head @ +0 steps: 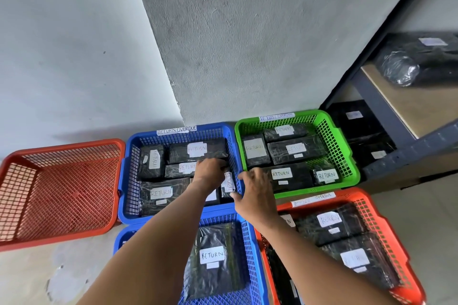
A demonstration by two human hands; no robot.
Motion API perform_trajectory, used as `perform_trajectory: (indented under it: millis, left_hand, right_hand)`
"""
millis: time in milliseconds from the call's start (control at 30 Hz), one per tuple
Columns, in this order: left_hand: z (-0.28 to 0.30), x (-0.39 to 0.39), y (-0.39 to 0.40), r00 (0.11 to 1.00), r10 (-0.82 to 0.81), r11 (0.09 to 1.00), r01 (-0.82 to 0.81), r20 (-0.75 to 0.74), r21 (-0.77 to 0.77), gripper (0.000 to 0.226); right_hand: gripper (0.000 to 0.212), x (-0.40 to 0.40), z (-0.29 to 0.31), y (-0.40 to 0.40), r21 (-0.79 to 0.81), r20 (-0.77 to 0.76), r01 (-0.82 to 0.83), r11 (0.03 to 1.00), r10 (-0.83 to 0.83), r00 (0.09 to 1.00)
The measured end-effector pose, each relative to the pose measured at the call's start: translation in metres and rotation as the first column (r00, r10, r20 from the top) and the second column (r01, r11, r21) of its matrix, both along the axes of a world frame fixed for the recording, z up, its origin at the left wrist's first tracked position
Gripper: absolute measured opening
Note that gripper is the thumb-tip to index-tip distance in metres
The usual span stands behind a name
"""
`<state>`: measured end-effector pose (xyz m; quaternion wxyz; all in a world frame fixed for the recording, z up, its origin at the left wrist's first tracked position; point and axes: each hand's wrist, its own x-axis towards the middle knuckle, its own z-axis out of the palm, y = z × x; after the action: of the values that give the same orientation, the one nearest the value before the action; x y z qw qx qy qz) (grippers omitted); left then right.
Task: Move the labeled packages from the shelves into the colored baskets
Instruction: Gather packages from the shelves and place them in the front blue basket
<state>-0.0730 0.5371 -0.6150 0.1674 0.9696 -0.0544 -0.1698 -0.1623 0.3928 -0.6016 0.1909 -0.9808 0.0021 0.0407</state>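
A black wrapped package [228, 182] with a white RETURN label stands on edge against the right wall of the far blue basket [128, 156]. My left hand [210, 172] reaches into that basket and curls its fingers over the package's top edge. At the basket's right rim, my right hand [256, 193] has its thumb on the package's near corner and its fingers curled at the far corner. Several other labeled packages [197, 150] lie flat in this basket. My forearm hides part of them.
An empty red basket [62, 193] sits at the left. A green basket [344, 156], a near blue basket [250, 242] and an orange basket [386, 230] hold labeled packages. The dark metal shelf [406, 153] at the right carries more black packages [357, 119]. A grey wall stands behind.
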Motion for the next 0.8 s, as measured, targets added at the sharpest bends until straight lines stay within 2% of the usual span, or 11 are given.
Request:
perform_trajectory:
  millis: [133,233,300,533,700,800]
  left_hand:
    - [-0.004,-0.003,0.007,0.994,-0.104,0.994,0.104,-0.037,-0.016,0.025]
    - [-0.012,-0.009,0.017,0.977,-0.2,0.98,0.201,-0.076,0.01,0.054]
    - [-0.013,-0.012,0.021,0.967,-0.247,0.967,0.25,-0.066,0.042,0.063]
    - [-0.005,-0.007,0.014,0.945,-0.292,0.935,0.314,-0.147,0.165,0.058]
    - [0.006,-0.015,0.013,0.972,-0.21,0.976,0.215,-0.107,0.033,0.074]
    - [0.01,-0.02,0.021,0.968,-0.227,0.973,0.229,-0.112,0.006,0.083]
  right_hand:
    - [0.04,-0.002,-0.003,-0.001,0.002,0.012,-0.007,1.0,0.007,1.0]
    - [0.041,-0.002,-0.003,-0.001,0.017,0.012,-0.008,1.0,0.008,1.0]
    - [0.04,-0.003,-0.002,0.0,0.013,0.013,-0.011,1.0,0.011,1.0]
    - [0.044,-0.006,0.001,0.003,0.026,-0.039,-0.001,1.0,0.002,0.999]
    - [0.051,-0.011,0.007,0.0,0.09,-0.066,0.025,0.996,-0.019,0.998]
    - [0.05,-0.015,0.01,-0.002,0.09,-0.06,0.051,0.995,-0.045,0.997]
